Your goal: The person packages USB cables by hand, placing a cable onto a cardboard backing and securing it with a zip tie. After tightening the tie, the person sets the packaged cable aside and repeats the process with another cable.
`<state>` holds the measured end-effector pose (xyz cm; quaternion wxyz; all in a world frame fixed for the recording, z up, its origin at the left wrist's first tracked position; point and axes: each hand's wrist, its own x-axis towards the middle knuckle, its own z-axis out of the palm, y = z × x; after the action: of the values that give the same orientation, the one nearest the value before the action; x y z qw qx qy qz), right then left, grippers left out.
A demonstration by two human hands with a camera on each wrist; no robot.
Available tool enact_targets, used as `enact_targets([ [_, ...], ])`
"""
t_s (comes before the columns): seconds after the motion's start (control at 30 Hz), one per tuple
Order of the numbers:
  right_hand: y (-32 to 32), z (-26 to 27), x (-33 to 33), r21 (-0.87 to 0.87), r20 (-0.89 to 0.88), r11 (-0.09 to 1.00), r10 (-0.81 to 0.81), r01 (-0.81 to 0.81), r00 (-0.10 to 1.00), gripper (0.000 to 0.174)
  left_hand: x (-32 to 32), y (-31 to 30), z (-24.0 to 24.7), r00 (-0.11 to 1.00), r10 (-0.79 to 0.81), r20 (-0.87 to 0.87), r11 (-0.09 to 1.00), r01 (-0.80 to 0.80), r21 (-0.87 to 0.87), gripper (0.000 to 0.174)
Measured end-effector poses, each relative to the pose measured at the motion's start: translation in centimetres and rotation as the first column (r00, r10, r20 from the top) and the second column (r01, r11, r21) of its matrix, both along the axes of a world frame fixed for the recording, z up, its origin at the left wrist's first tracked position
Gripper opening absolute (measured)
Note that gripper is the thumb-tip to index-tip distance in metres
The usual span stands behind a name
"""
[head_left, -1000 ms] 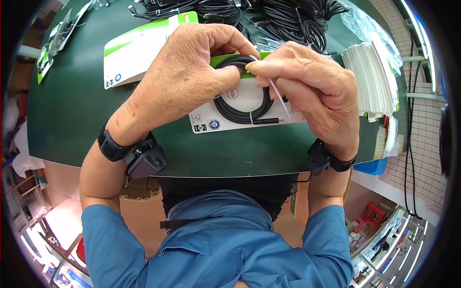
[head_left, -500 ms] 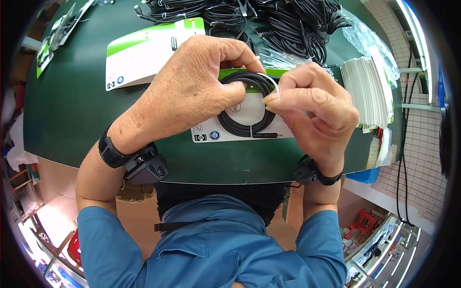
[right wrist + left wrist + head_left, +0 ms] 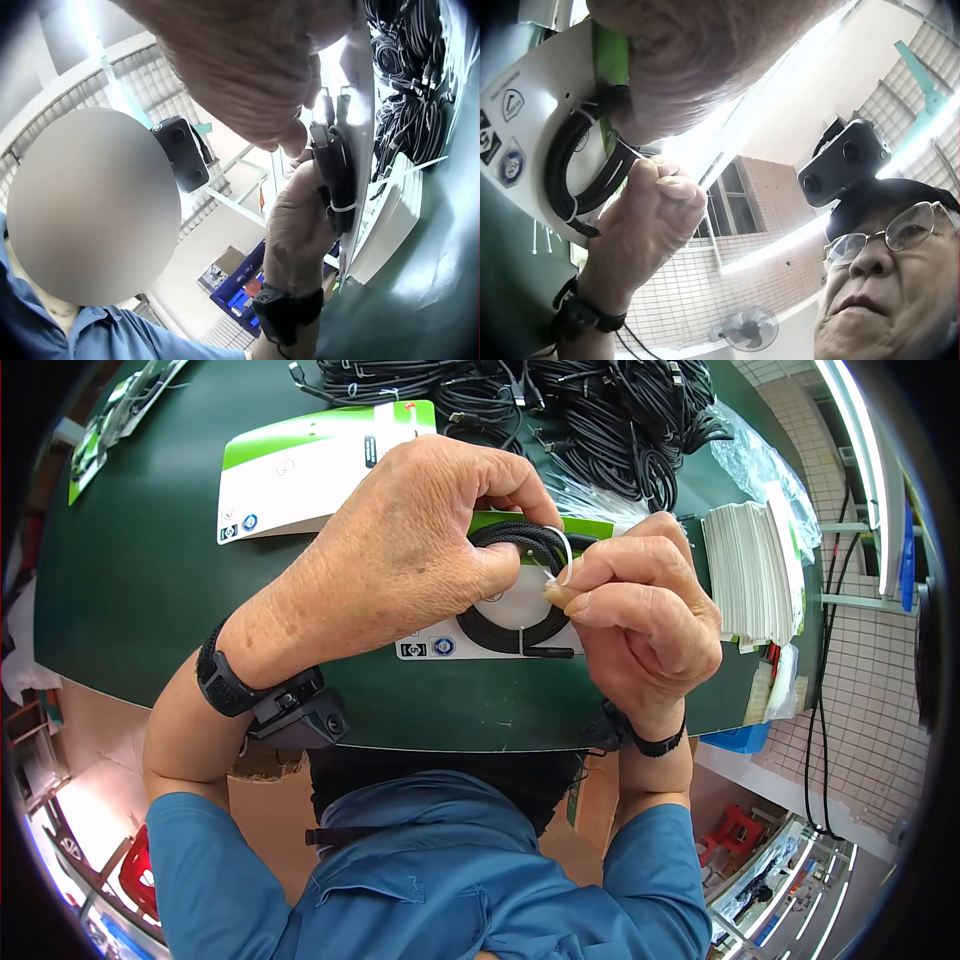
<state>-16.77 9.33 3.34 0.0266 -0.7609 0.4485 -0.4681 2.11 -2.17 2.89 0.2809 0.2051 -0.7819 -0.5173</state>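
One coiled cable [image 3: 495, 639] against one card [image 3: 512, 608]

Over the green table [image 3: 430, 705], the left hand [image 3: 420, 540] grips the coil's far part, thumb inside the ring; the right hand [image 3: 645, 605] pinches one white tie [image 3: 570, 560]. Two more ties [image 3: 571, 210] circle the coil. A second card [image 3: 290, 475] lies leftward, one card stack [image 3: 745, 575] rightward.

Clear plastic [image 3: 752, 458] lies on a green table [image 3: 120, 585]

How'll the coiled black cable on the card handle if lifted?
Probably bendy but loop-holding: a lower white tie cinches the coiled black cable. Likely low slip, since it looks braided. Its straight connector seems stiff and, sticking out, might snag.
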Motion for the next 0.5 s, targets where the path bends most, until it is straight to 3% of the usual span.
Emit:
enact_targets([
  [0.5,-0.58,-0.39,0.03,-0.013,-0.029,0.999,-0.041,0.041,0.999,0.028,-0.15,0.05,-0.56,1.0,0.018,-0.018,0.999,-0.018,-0.029,0.032],
])
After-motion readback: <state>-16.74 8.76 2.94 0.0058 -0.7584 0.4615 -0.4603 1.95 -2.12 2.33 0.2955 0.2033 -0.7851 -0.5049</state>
